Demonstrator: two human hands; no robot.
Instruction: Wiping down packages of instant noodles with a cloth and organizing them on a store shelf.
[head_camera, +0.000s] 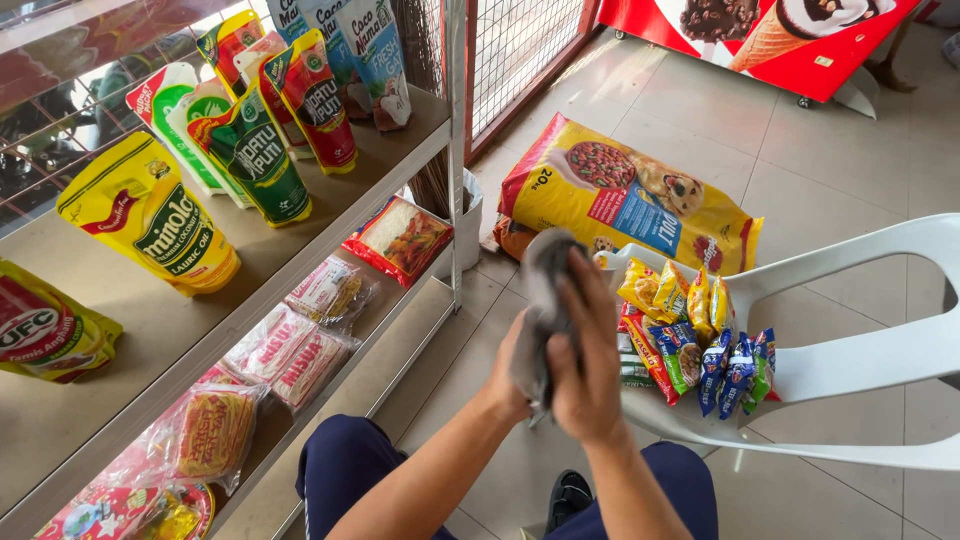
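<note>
1. The right hand (590, 375) has its fingers (590, 290) closed over a grey cloth (545, 300), pressing it from the near side. The left hand (510, 375) sits mostly behind the cloth, clutching it from the other side; its fingers are hidden, so how far they curl cannot be told.
2. The cloth is bunched between both hands, soft and crumpled, rising above the fingertips and hanging a little below the palms.
3. Just right of the fingers a white plastic chair (860, 360) holds a heap of small snack packets (690, 335), glossy foil in yellow, red, green and blue, lying loose on the seat.
4. Beyond the fingers a large yellow pet food sack (630, 195) lies flat on the tiled floor (820, 150).
5. Left of the fingers a metal shelf (330, 225) carries upright pouches: a yellow oil pouch (150, 215), a green pouch (255, 155) and a red pouch (315, 95).
6. The lower shelf level holds clear bags of noodles (290, 355) and a red flat packet (400, 240).
7. Below the hands, dark blue trousers (350, 465) and a black shoe (570, 495) show.
</note>
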